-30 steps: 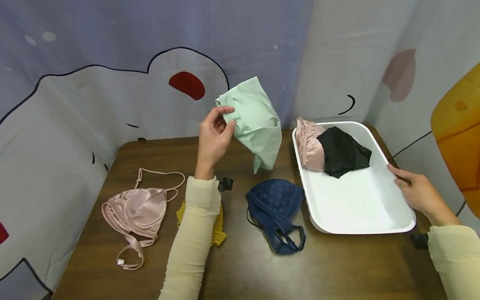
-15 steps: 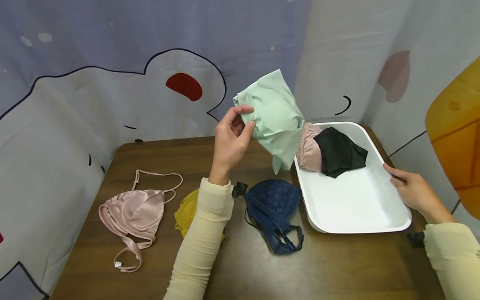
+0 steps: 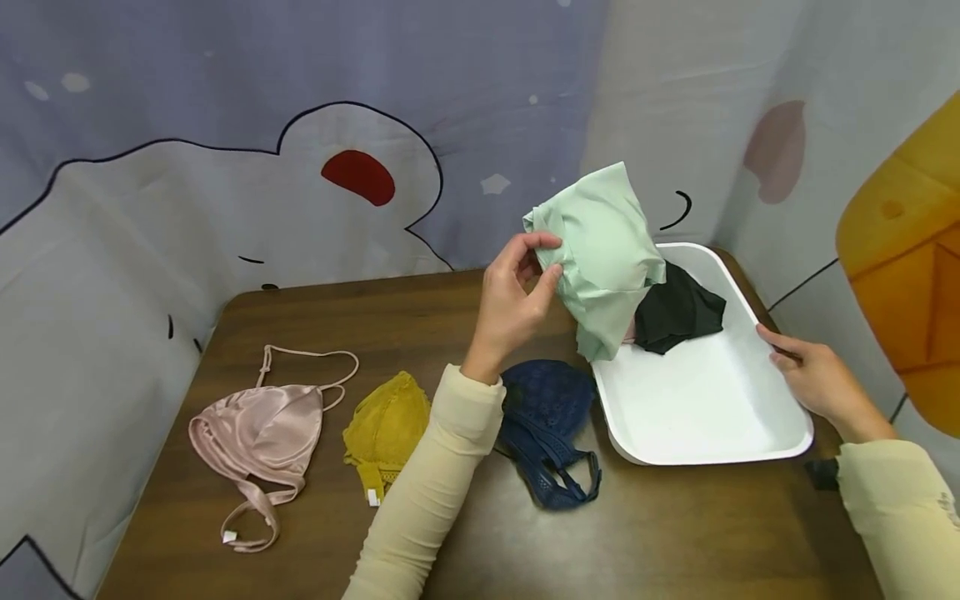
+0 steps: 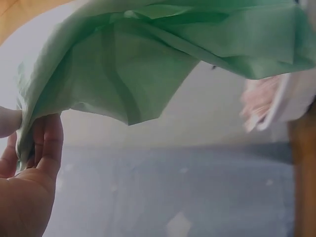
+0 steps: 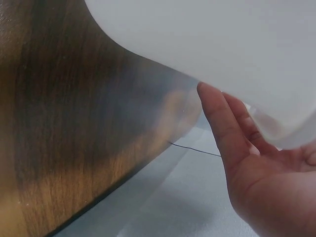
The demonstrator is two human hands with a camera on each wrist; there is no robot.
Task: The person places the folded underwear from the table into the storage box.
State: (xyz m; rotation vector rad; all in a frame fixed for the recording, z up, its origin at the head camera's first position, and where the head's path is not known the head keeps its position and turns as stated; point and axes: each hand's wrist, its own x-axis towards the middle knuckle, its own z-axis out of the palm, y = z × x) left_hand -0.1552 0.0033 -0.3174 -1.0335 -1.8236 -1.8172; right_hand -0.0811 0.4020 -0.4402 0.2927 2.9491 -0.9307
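Mint cloth [image 3: 603,250]: raised, approx. 2 o'clock, hiding 10 o'clock corner of white tray [image 3: 712,408]
L hand [image 3: 513,300]: pinching it btwn thumb + fingers
R hand [image 3: 821,383]: gripping tray at 3 o'clock
Black cloth [image 3: 682,312]: in tray, approx. 11 o'clock

Brown wooden table [image 3: 675,533], cartoon-printed cloth backdrop [image 3: 480,100]

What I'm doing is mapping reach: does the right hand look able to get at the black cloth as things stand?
Probably yes. The right hand is busy at the edge of the white tray, but only rim and bare tray floor show between it and the black cloth.
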